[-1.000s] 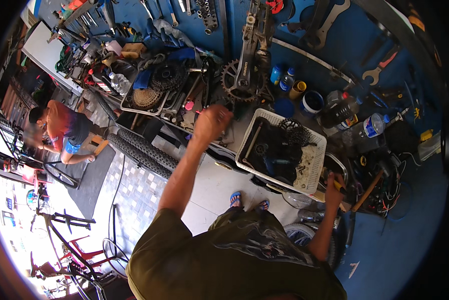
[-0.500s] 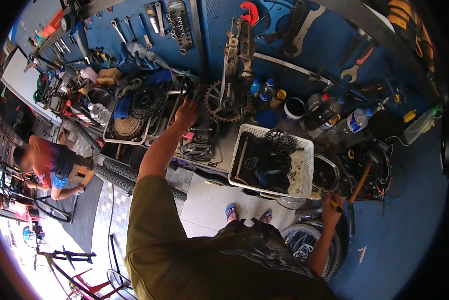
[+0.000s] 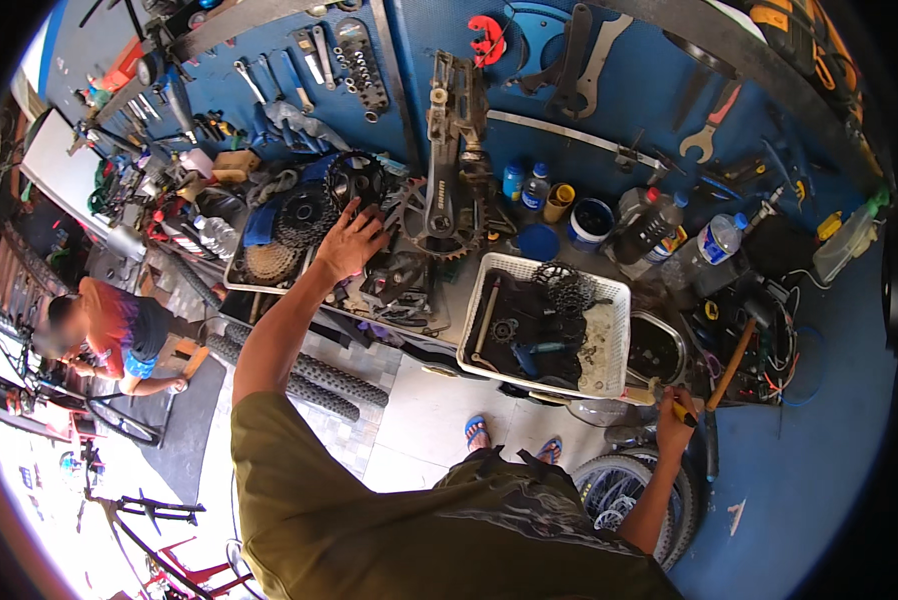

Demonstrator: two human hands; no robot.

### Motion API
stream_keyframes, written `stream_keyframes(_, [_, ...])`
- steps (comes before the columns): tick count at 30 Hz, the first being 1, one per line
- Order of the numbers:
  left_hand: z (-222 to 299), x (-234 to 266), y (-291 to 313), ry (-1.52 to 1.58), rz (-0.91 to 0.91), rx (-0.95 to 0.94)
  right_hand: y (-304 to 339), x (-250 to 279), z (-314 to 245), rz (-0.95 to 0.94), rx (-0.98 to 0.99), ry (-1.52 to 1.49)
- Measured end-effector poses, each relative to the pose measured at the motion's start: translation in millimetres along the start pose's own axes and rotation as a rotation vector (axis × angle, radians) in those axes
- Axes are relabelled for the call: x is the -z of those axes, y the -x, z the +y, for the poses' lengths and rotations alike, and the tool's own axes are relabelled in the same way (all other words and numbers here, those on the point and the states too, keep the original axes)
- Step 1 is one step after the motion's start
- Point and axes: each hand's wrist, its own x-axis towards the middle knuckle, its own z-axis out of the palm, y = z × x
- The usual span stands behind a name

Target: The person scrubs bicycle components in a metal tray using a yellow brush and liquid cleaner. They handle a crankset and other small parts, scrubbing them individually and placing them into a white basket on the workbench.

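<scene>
My left hand (image 3: 352, 246) is over the back of the bench, palm down with fingers apart. Its fingertips reach the lower edge of a dark round toothed part (image 3: 357, 178), perhaps a chainring; whether they touch it I cannot tell. To its right, a crank arm (image 3: 443, 200) with a large chainring (image 3: 409, 225) stands upright. Low on the right, my right hand (image 3: 674, 428) is closed around a tool with a yellow-and-black handle (image 3: 683, 412); its working end is unclear. Close by is a white plastic basket (image 3: 477, 318) containing a sprocket cassette (image 3: 566, 290) and other dark parts.
A tray (image 3: 259, 288) of cassettes lies left. Behind the basket stand bottles (image 3: 535, 188) and a white tub (image 3: 590, 222). A hammer (image 3: 732, 365) leans at the right. Tools hang on the blue wall. Tyres (image 3: 309, 375) lie below; another person (image 3: 129, 330) sits far left.
My left hand has come back toward me and left, its fingers now spread. The dark round part now shows more fully beyond it. My right hand keeps its grip, and the view has shifted slightly.
</scene>
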Motion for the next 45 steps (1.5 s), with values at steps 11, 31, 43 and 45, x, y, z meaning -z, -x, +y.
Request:
stream_keyframes(11, [21, 133, 77, 0.019, 0.303, 0.136, -27, -20, 15, -0.172, 0.019, -0.107])
stream_keyframes(31, [150, 254, 54, 0.308, 0.621, 0.057, -37, -14, 19, -0.221, 0.115, -0.095])
stream_keyframes(43, [214, 351, -106, 2.518, 0.714, 0.626, -100, 88, 78, -0.237, 0.02, -0.264])
stream_keyframes(45, [239, 341, -128, 2.652, 0.707, 0.709, -115, 106, 93, -0.235, 0.001, -0.285])
